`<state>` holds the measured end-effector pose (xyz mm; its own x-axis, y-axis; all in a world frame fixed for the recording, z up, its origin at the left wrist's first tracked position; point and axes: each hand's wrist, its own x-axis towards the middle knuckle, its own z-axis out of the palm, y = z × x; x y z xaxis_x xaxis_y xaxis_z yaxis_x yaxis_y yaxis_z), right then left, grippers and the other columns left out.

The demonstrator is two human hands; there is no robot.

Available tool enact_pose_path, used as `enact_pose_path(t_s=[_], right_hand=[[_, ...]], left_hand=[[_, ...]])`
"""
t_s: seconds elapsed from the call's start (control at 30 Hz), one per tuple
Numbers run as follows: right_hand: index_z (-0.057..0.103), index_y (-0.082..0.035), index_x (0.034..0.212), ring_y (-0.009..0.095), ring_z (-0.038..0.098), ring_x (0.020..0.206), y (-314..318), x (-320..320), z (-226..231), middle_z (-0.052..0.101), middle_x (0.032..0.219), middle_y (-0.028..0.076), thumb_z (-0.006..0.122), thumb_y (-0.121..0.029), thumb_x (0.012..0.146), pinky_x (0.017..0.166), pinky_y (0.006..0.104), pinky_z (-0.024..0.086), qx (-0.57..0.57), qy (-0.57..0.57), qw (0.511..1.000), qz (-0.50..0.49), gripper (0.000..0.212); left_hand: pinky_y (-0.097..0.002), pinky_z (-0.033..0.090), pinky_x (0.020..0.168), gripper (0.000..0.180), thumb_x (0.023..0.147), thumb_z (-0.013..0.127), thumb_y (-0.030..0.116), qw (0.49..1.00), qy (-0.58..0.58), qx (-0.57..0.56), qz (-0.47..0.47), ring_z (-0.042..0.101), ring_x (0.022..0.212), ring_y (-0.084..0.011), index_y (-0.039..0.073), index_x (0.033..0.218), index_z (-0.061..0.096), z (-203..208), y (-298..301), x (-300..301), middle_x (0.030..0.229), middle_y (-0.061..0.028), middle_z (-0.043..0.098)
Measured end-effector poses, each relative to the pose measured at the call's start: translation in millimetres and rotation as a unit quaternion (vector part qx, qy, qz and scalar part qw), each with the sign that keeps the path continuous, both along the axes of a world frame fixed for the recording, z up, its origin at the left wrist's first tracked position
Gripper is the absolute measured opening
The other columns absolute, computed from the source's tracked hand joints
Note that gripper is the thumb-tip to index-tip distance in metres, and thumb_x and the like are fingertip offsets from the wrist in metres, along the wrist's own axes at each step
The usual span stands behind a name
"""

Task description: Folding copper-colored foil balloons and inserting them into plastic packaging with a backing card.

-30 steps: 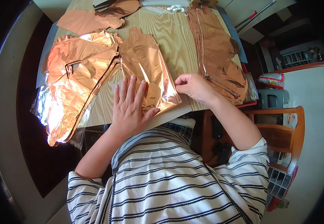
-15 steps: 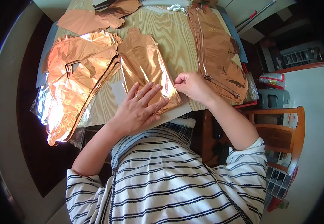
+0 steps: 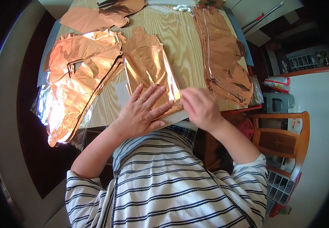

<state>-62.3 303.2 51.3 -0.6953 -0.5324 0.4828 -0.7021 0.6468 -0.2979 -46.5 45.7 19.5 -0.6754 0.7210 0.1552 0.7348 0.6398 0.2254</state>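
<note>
A flat copper-coloured foil balloon (image 3: 146, 60) lies folded on a white sheet (image 3: 122, 93) at the table's front edge. Pressed on its lower part is my left hand (image 3: 138, 114), its fingers spread and a ring on one of them. At the balloon's lower right edge, my right hand (image 3: 204, 110) is closed with curled fingers, slightly blurred. Its fingertips touch the foil's edge, but whether they pinch something is hidden. To the left, a stack of crinkled copper foil balloons (image 3: 85, 72) overhangs the table's front edge.
Another stack of copper foil balloons (image 3: 223, 49) runs along the right side of the wooden table (image 3: 181, 49). More foil (image 3: 90, 19) lies at the far left, and small white pieces (image 3: 182, 8) at the back. A wooden chair (image 3: 278, 140) stands to the right.
My right hand has moved down and slightly right along the balloon's edge, its fingers now curled under. The left hand stays flat on the foil.
</note>
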Motion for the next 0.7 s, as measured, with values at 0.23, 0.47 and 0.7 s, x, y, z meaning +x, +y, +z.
enact_pose_path(t_s=[0.23, 0.47, 0.7], right_hand=[[0.064, 0.0, 0.126, 0.037, 0.053, 0.129, 6.9, 33.0, -27.1, 0.059, 0.138, 0.018, 0.073, -0.024, 0.086, 0.112, 0.0524, 0.039, 0.131, 0.039, 0.991, 0.001, 0.047], [0.056, 0.0, 0.138, 0.04, 0.049, 0.133, 10.5, 40.8, -33.8, 0.053, 0.145, 0.019, 0.071, -0.032, 0.09, 0.115, 0.0547, 0.035, 0.132, -0.006, 0.99, -0.041, 0.06], [0.067, -0.004, 0.112, 0.027, 0.066, 0.088, 7.9, 34.5, -9.7, 0.065, 0.1, 0.011, 0.074, -0.008, 0.089, 0.078, 0.0387, 0.054, -0.158, -0.246, 0.945, -0.147, 0.025]], left_hand=[[-0.0588, 0.017, 0.124, 0.065, 0.099, 0.047, 0.062, 1.0, 0.007, 0.014, 0.001, 0.032, 0.151, -0.035, 0.025, 0.153, 0.049, -0.8, -0.2, -0.4, 0.161, -0.0155, 0.039], [-0.0581, 0.017, 0.124, 0.066, 0.099, 0.048, 0.062, 1.0, 0.006, 0.01, 0.004, 0.031, 0.151, -0.0355, 0.025, 0.153, 0.048, -0.4, 0.3, 0.3, 0.161, -0.0156, 0.037], [-0.0578, 0.016, 0.124, 0.066, 0.1, 0.044, 0.063, 1.0, 0.002, -0.009, 0.008, 0.031, 0.151, -0.0356, 0.026, 0.155, 0.046, 1.8, 0.3, 0.5, 0.162, -0.0153, 0.037]])
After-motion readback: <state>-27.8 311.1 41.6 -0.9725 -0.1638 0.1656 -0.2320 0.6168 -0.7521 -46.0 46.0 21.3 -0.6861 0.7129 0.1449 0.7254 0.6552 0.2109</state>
